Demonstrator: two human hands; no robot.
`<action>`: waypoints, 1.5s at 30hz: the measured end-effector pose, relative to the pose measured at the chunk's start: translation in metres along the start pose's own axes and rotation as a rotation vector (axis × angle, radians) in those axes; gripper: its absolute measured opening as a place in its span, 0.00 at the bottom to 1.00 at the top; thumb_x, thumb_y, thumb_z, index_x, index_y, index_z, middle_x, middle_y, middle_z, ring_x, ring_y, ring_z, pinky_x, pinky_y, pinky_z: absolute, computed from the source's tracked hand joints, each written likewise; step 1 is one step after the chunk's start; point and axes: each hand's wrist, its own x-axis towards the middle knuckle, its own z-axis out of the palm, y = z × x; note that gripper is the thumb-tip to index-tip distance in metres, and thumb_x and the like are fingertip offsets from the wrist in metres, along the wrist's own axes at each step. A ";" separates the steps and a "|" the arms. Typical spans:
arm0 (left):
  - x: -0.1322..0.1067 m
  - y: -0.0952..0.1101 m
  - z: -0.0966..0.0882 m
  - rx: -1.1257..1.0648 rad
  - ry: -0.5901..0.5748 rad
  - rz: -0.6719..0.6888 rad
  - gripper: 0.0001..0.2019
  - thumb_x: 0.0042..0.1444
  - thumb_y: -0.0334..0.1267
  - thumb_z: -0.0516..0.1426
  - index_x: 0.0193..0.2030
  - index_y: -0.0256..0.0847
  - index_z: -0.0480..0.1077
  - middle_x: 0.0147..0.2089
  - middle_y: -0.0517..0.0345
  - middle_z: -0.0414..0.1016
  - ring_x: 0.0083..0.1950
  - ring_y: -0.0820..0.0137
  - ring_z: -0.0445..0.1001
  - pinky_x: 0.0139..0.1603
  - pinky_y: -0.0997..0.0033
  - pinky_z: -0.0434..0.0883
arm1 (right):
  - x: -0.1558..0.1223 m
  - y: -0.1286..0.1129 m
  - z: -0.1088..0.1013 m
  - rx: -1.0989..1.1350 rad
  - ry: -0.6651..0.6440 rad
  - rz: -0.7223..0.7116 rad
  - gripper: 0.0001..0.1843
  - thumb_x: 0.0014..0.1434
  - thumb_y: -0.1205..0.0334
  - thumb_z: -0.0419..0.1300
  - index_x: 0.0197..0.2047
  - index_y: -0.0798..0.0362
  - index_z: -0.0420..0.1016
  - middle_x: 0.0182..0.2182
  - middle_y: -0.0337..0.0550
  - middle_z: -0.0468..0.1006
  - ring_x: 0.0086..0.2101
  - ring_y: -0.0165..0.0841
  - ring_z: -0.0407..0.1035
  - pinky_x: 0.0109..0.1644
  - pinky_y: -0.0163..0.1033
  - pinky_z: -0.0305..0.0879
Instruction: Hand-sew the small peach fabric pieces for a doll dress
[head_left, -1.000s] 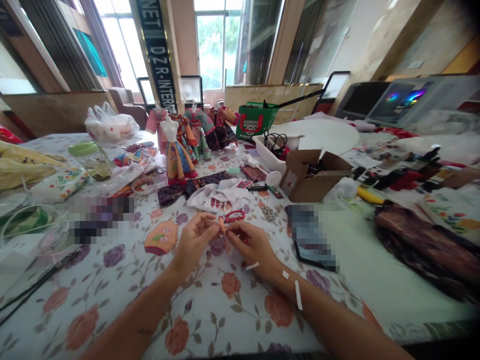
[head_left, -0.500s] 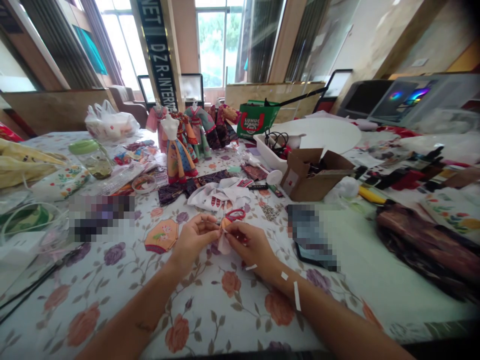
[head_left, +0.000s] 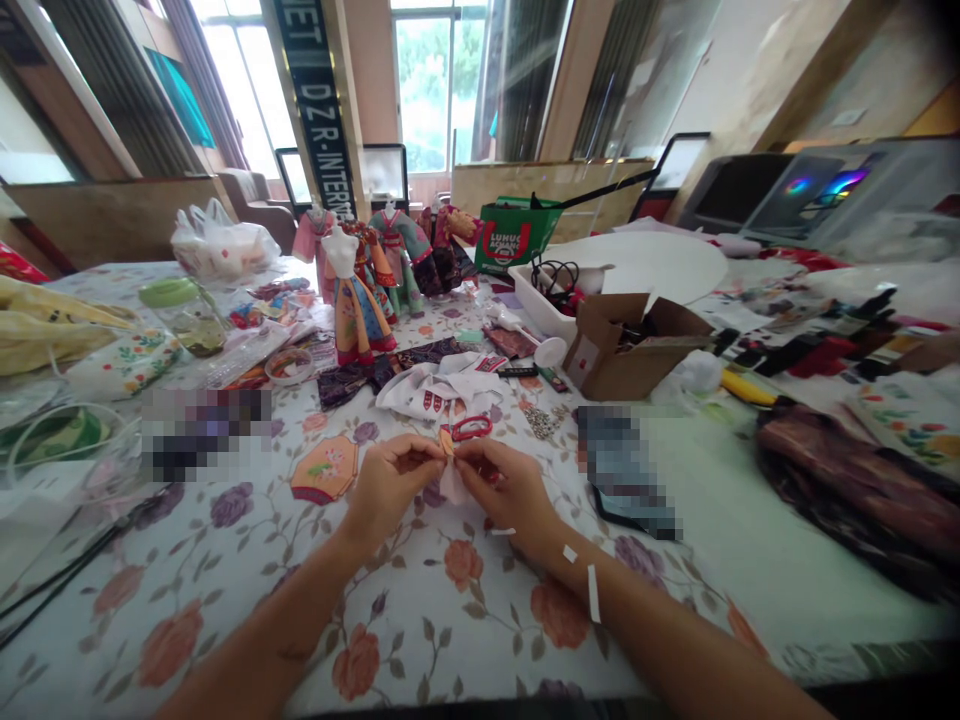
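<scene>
My left hand [head_left: 394, 487] and my right hand [head_left: 504, 482] meet over the middle of the table, fingertips pinched together on a small piece of fabric [head_left: 448, 441]. Its upper part is orange, and a pale strip hangs below between the fingers. Just behind my right fingers lies a pair of scissors with red handles [head_left: 472, 427]; the blades are hidden. An orange embroidered fabric panel [head_left: 325, 470] with a dark red border lies flat to the left of my left hand. Beyond my hands is a crumpled white cloth [head_left: 439, 388] with red patterns.
Several small dressed mannequins [head_left: 352, 300] stand at the back. An open cardboard box [head_left: 630, 345], a white tray [head_left: 540, 305] and a green bag [head_left: 517, 237] are at back right. A lidded jar [head_left: 185, 317] stands left. Dark fabric [head_left: 847, 490] lies right.
My left fingers have closed in more tightly on the fabric, and its orange part shows more clearly. My right hand has shifted only slightly. The camera view has moved a little.
</scene>
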 end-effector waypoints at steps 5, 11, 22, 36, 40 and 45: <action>-0.002 0.001 0.000 0.091 0.034 0.025 0.05 0.47 0.33 0.61 0.33 0.37 0.77 0.33 0.55 0.78 0.34 0.71 0.73 0.35 0.74 0.70 | -0.002 0.001 0.000 -0.131 0.045 -0.171 0.07 0.59 0.68 0.54 0.39 0.53 0.74 0.29 0.43 0.77 0.28 0.31 0.70 0.32 0.34 0.64; -0.002 0.001 0.002 0.093 0.035 0.030 0.03 0.49 0.33 0.61 0.32 0.38 0.73 0.31 0.59 0.76 0.32 0.73 0.72 0.33 0.76 0.69 | -0.002 0.001 0.001 -0.168 0.058 -0.198 0.08 0.60 0.67 0.54 0.39 0.53 0.74 0.29 0.44 0.77 0.27 0.31 0.69 0.31 0.34 0.64; -0.001 0.006 -0.004 0.010 -0.177 -0.041 0.17 0.49 0.30 0.60 0.45 0.43 0.60 0.30 0.64 0.72 0.30 0.74 0.72 0.31 0.74 0.70 | 0.011 -0.005 -0.018 0.094 0.011 -0.084 0.09 0.62 0.66 0.52 0.40 0.51 0.74 0.34 0.45 0.76 0.33 0.32 0.70 0.33 0.35 0.66; 0.004 0.012 -0.013 0.148 -0.193 -0.055 0.15 0.47 0.31 0.61 0.41 0.41 0.61 0.28 0.65 0.71 0.28 0.75 0.72 0.29 0.76 0.69 | 0.010 -0.010 -0.017 0.163 -0.316 0.187 0.11 0.59 0.58 0.58 0.31 0.56 0.73 0.23 0.38 0.72 0.23 0.26 0.61 0.24 0.30 0.56; 0.000 0.008 -0.007 0.190 -0.199 -0.004 0.13 0.49 0.32 0.60 0.39 0.41 0.62 0.28 0.64 0.71 0.28 0.74 0.72 0.31 0.75 0.70 | 0.007 -0.004 -0.010 0.219 -0.286 0.210 0.09 0.58 0.59 0.58 0.30 0.56 0.73 0.24 0.38 0.72 0.24 0.27 0.63 0.25 0.30 0.58; 0.002 0.008 -0.008 0.219 -0.193 0.023 0.09 0.48 0.31 0.59 0.36 0.40 0.64 0.31 0.61 0.71 0.32 0.73 0.72 0.34 0.74 0.70 | 0.004 0.003 -0.009 0.303 -0.314 0.264 0.10 0.58 0.58 0.57 0.32 0.56 0.74 0.25 0.39 0.73 0.25 0.28 0.65 0.26 0.31 0.60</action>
